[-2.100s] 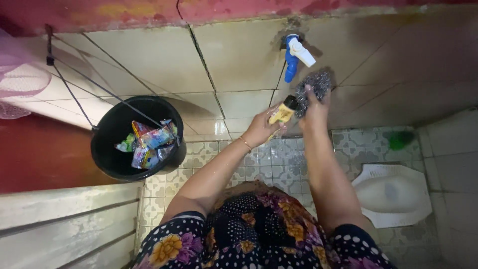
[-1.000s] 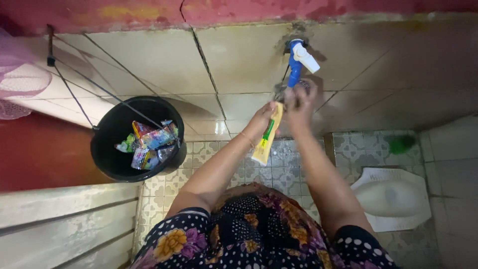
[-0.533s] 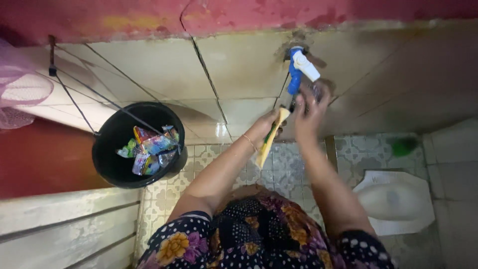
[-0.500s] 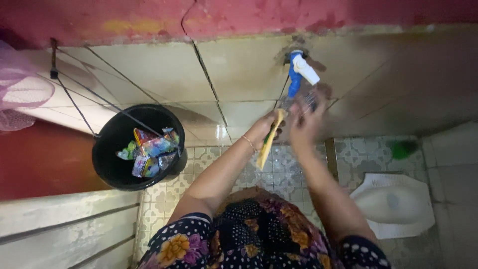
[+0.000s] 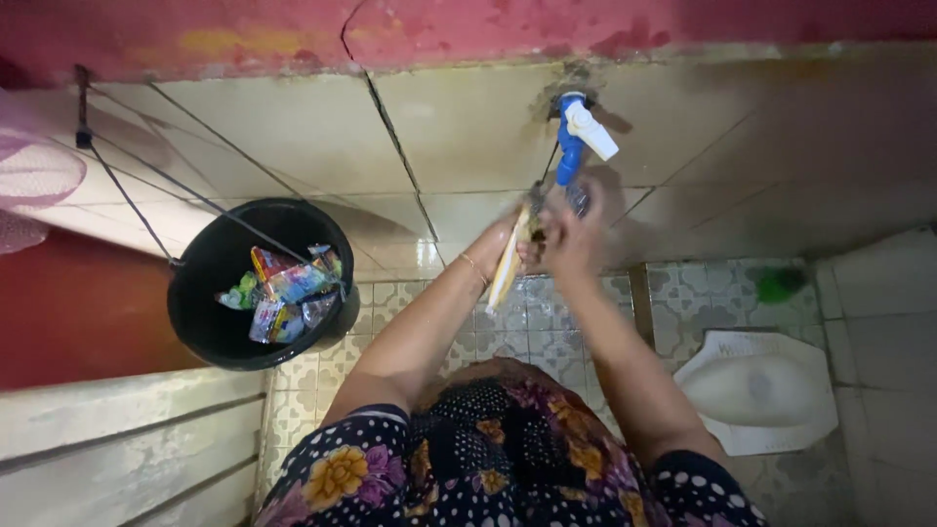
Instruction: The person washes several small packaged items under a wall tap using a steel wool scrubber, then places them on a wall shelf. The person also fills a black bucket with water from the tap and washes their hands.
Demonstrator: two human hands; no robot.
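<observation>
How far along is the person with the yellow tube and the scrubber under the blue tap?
Done: both hands are up below the blue and white plastic tap. In hand: the left hand grips the yellow soft tube, its top meeting the grey metal scrubber in the right hand. Whether anything has come out of the tube cannot be told. Left: no scrubbing shows, and the white floor toilet pan lies untouched.

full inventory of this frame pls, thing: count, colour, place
tap: 1, blue with white handle, on tiled wall, above the hands
bucket: 1, black, hung on cords, left
sachets: several, multicoloured, inside bucket
squat toilet pan: 1, white, floor, right
green object: 1, floor, far right; kind unclear
tube: 1, yellow, in left hand
scouring pad: 1, grey metal, partly hidden in right hand
left hand: under tap
right hand: under tap
</observation>
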